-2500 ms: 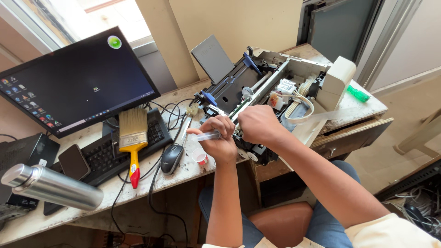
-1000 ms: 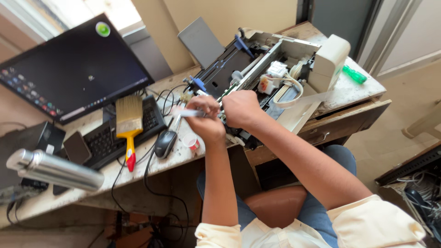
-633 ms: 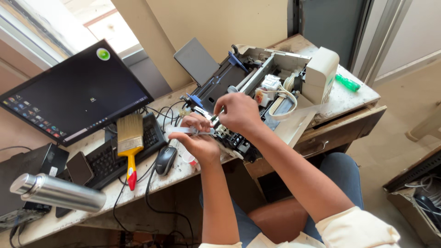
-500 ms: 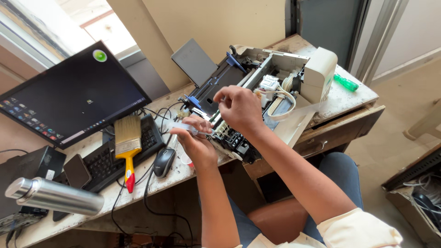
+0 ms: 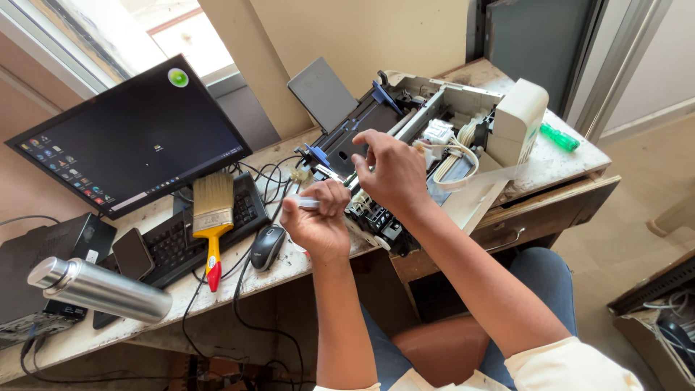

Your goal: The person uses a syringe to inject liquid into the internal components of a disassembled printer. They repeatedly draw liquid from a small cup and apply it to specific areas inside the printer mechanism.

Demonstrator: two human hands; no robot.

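An opened printer [image 5: 405, 137] with its cover off lies on the desk, showing black and white inner parts and white cables. My left hand [image 5: 318, 221] is closed around a small clear tube-like thing [image 5: 302, 203] in front of the printer's near edge. My right hand [image 5: 387, 170] hovers just above the printer's front, fingers loosely spread, with nothing seen in it. Both hands are close together, the right a little higher and to the right.
A monitor [image 5: 134, 141] stands at the left, with a keyboard [image 5: 174, 242], a yellow-handled paintbrush [image 5: 211, 217], a mouse [image 5: 267, 246], a phone [image 5: 132, 253] and a steel flask [image 5: 98, 289] before it. A green screwdriver [image 5: 561, 136] lies at the desk's [image 5: 557, 163] far right. A drawer [image 5: 550, 213] sits below.
My right hand has lifted off the tube-like thing and opened above the printer. My left hand keeps hold of it. The view has shifted slightly.
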